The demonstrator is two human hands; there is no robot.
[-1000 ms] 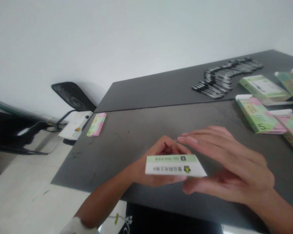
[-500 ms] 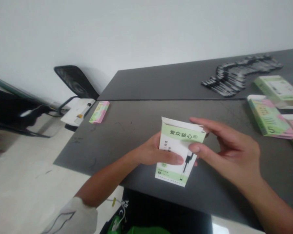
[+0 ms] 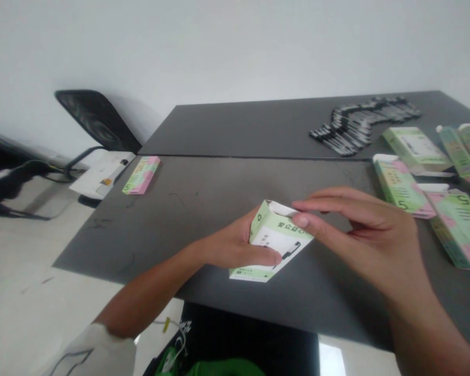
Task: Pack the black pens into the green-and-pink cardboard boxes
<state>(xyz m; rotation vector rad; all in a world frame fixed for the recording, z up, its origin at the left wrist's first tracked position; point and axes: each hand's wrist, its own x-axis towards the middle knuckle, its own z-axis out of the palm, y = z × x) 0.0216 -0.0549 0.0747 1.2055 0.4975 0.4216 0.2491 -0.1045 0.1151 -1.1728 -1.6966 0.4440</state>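
A green and white pen box (image 3: pixel 272 237) with a printed pen picture is held tilted above the near part of the table. My left hand (image 3: pixel 245 245) grips its body, thumb across the front panel and fingers hidden behind. At the top end, my right hand (image 3: pixel 360 230) pinches the edge by the white flap between thumb and fingers. The top of the box looks at least partly open; its inside cannot be made out.
On the dark table (image 3: pixel 203 203), a small green and pink box (image 3: pixel 142 175) lies at the left. A long row of pens (image 3: pixel 360 125) spreads across the back. Several boxes, including a green and pink box (image 3: pixel 403 185), lie at the right. A black chair (image 3: pixel 96 120) stands beyond the left edge.
The box has tipped so that its left side panel now shows. My right thumb and fingers have come together at its top edge. The view has swung to the right.
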